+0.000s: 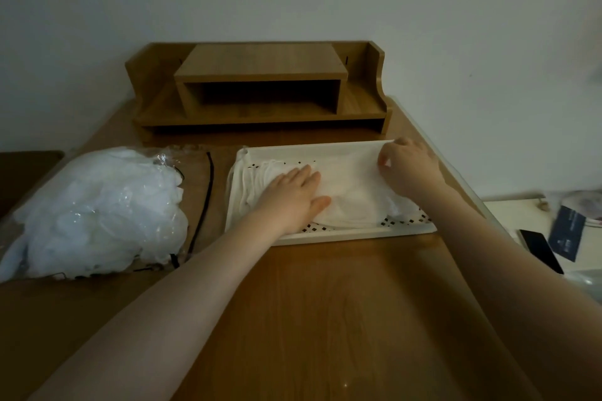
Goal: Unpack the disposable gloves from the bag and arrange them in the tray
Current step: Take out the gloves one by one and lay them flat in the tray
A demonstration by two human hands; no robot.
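Gloves (342, 192) lie stacked in the white perforated tray (358, 233), their long axis running left to right across it; the left hand (293, 195) presses flat on the stack with straight fingers while the right hand (407, 163) pinches its far right edge. More gloves fill the clear bag (97, 212) on the counter (325, 303), just left of the tray, nearer the left hand
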